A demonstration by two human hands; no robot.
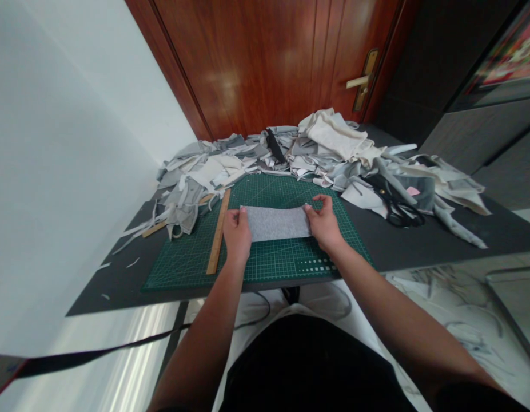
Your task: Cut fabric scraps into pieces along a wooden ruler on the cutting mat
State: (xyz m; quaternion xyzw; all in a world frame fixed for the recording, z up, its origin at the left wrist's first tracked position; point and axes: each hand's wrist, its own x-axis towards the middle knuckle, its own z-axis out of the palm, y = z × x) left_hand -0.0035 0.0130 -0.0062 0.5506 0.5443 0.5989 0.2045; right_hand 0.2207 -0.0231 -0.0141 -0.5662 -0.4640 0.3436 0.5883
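Note:
A grey rectangle of felt (275, 222) lies flat on the green cutting mat (265, 263) at the middle of the table. My left hand (236, 233) grips its left end with the fingers curled over the edge. My right hand (323, 223) pinches its right end, thumb and forefinger closed on the far corner. A wooden ruler (218, 232) lies along the mat just left of my left hand.
A big heap of grey and white fabric scraps (316, 151) covers the back of the dark table (419, 240). Black scissors (395, 209) lie among scraps to the right. A wooden door (269, 63) stands behind; a white wall runs on the left.

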